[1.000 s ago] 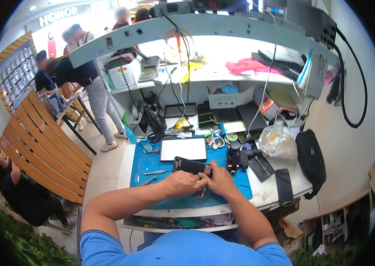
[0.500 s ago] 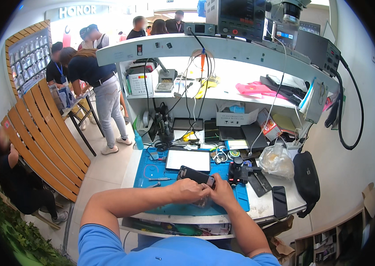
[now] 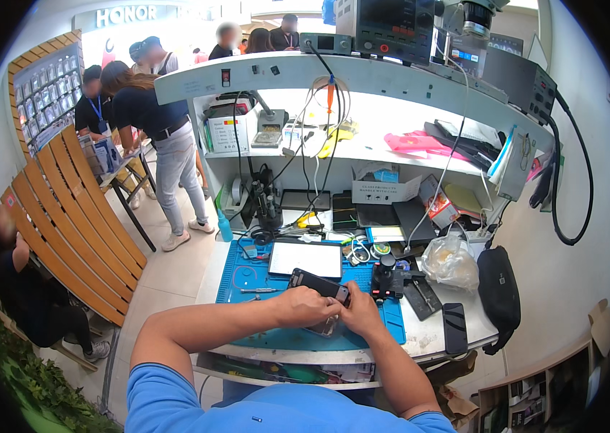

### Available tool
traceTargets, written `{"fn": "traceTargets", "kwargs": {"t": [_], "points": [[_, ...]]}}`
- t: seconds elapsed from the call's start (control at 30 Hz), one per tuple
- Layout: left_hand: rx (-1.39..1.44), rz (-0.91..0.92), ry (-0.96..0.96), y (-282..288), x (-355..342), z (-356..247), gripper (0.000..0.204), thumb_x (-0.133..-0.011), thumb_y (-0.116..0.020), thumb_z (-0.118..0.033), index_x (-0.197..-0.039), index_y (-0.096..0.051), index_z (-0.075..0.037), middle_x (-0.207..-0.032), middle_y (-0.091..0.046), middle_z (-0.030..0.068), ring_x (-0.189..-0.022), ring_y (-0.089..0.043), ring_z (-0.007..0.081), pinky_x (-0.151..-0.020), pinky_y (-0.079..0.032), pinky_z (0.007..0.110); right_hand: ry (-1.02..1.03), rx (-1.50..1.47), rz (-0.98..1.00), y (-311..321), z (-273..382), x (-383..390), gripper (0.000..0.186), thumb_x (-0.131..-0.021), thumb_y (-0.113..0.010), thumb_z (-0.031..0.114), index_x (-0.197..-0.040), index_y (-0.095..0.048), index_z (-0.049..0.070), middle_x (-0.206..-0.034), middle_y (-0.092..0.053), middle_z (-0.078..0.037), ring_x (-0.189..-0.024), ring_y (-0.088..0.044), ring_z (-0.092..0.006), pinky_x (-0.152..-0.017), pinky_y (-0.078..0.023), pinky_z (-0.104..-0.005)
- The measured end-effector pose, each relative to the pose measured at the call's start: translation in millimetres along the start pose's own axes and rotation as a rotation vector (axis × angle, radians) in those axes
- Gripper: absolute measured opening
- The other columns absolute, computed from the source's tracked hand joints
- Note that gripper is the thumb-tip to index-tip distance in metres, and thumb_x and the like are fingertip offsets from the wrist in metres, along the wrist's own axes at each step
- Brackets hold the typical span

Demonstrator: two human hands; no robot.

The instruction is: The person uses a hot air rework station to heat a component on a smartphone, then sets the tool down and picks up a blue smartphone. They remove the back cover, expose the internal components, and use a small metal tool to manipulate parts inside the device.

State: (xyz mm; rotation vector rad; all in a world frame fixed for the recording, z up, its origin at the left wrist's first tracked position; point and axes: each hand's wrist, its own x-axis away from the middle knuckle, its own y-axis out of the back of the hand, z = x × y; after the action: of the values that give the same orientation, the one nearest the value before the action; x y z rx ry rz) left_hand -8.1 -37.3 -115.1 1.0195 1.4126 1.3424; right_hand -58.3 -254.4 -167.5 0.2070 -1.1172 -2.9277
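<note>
Over the blue work mat I hold a dark phone, tilted, its far end pointing up and left. My right hand grips its right end, fingers wrapped round the edge. Against its near edge, my left hand is closed in a pinch, close to the right fingertips; what it pinches is hidden. A second phone-like piece shows partly beneath my hands, mostly covered by them. Left of the phone, a slim screwdriver lies on the mat.
Behind the phone lies a white-faced tablet-like panel. To the right are a black clamp-like fixture, a dark flat part, another phone, a plastic bag and a black pouch. Cables hang from the shelf.
My hands stay at nearly the same spot on the phone, the left shifted very slightly. More of the piece beneath them shows now.
</note>
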Motion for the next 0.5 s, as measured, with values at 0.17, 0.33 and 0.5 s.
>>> {"fn": "traceTargets", "kwargs": {"t": [0.17, 0.33, 0.5], "points": [[-0.010, -0.045, -0.018, -10.9, 2.9, 4.8, 0.026, -0.098, -0.063, -0.015, -0.122, -0.063, -0.005, -0.087, -0.077, 0.0160, -0.072, -0.079, 0.0367, -0.060, -0.062, 0.051, 0.008, -0.001, -0.003, 0.4, 4.2, -2.0, 0.053, -0.098, -0.083, 0.039, -0.126, -0.061, 0.000, -0.089, -0.079, -0.022, -0.083, -0.078, -0.0429, -0.073, -0.059, -0.0501], [-0.056, 0.012, -0.016, 3.7, -4.4, 1.3, 0.027, -0.098, -0.064, -0.016, -0.123, -0.063, -0.004, -0.087, -0.077, 0.0164, -0.073, -0.079, 0.0363, -0.059, -0.063, 0.050, 0.019, -0.003, -0.037, 2.1, 1.4, -3.9, 0.052, -0.098, -0.083, 0.040, -0.125, -0.062, 0.001, -0.091, -0.079, -0.023, -0.086, -0.078, -0.0456, -0.076, -0.059, -0.0522], [-0.065, -0.025, 0.027, -11.8, -4.2, 4.2, 0.026, -0.102, -0.063, -0.019, -0.125, -0.063, -0.008, -0.084, -0.077, 0.0163, -0.070, -0.079, 0.0381, -0.057, -0.063, 0.052, 0.062, -0.006, -0.076, -5.4, -9.9, -5.3, 0.052, -0.098, -0.080, 0.048, -0.117, -0.059, 0.004, -0.093, -0.076, -0.025, -0.090, -0.073, -0.0510, -0.076, -0.057, -0.0568]]}}
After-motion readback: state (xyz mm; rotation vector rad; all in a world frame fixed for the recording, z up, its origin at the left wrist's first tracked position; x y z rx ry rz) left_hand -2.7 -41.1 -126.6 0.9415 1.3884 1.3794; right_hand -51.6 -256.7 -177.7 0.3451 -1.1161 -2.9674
